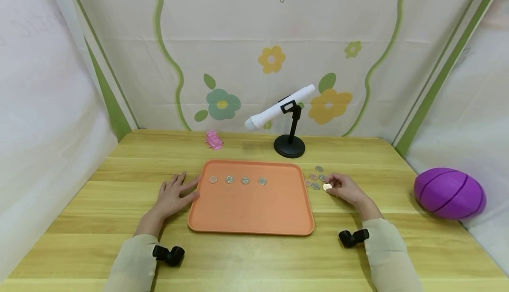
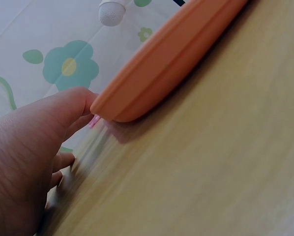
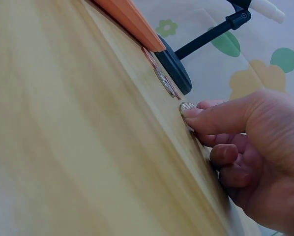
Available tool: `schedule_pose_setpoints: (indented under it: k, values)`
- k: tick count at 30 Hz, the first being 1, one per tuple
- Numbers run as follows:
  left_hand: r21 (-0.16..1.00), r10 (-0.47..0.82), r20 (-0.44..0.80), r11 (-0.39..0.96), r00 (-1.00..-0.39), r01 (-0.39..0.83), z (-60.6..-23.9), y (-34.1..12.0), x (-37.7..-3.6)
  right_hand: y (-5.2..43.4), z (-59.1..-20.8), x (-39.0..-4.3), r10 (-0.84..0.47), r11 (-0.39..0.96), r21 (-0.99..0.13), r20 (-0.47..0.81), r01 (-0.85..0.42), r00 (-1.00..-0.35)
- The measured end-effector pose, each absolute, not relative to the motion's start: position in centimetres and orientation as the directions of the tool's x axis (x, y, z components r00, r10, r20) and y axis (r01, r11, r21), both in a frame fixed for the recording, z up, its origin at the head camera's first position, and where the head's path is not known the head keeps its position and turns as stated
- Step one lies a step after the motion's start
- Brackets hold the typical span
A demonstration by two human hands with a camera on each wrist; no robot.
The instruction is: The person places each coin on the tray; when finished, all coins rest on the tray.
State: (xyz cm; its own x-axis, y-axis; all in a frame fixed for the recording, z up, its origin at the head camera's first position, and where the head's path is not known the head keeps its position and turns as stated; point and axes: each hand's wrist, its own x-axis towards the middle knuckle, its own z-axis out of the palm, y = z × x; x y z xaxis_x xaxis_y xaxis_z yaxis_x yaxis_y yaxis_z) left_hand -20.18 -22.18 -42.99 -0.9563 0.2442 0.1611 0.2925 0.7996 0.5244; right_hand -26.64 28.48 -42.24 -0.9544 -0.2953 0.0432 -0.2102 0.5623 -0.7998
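Observation:
An orange tray (image 1: 250, 208) lies on the wooden table, with a row of several coins (image 1: 245, 180) across its upper part. At the tray's left side, my left hand (image 1: 172, 198) rests on the table, its fingers spread. Its thumb and index finger touch the tray's edge; the left wrist view shows this hand (image 2: 34, 142) against the outer wall. Right of the tray, my right hand (image 1: 348, 189) pinches a shiny coin (image 3: 188, 105) between thumb and finger, tilted up near the tabletop. Several more coins (image 1: 316, 186) lie loosely grouped beside it, partly against the tray's right edge.
Behind the tray, a white microphone (image 1: 274, 110) sits on a black stand (image 1: 289, 146). A small pink toy (image 1: 214, 140) is at the back left. A purple ball (image 1: 450, 193) lies at the table's right edge. Patterned cloth (image 1: 246, 27) hangs behind.

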Motion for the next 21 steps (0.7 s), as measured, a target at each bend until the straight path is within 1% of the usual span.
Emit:
schedule_pose_setpoints:
  k: [3, 5, 14, 21]
  values:
    - [0.526, 0.244, 0.162, 0.799, -0.956, 0.293, -43.0, -22.2, -20.2, 28.5, -42.2, -26.4, -0.304, 0.535, -0.818, 0.047, -0.211, -0.952]
    - [0.522, 0.243, 0.163, 0.801, -0.956, 0.293, -43.0, -22.2, -20.2, 28.5, -42.2, -26.2, -0.293, 0.517, -0.835, 0.035, -0.189, -0.956]
    - [0.517, 0.241, 0.164, 0.805, -0.957, 0.291, -43.0, -22.2, -20.2, 28.5, -41.7, -26.3, -0.259, 0.458, -0.888, -0.092, -0.039, -0.961]
    - [0.514, 0.238, 0.165, 0.808, -0.957, 0.290, -43.1, -22.2, -20.2, 27.0, -40.1, -26.9, -0.281, 0.398, -0.917, -0.094, -0.026, -0.955]
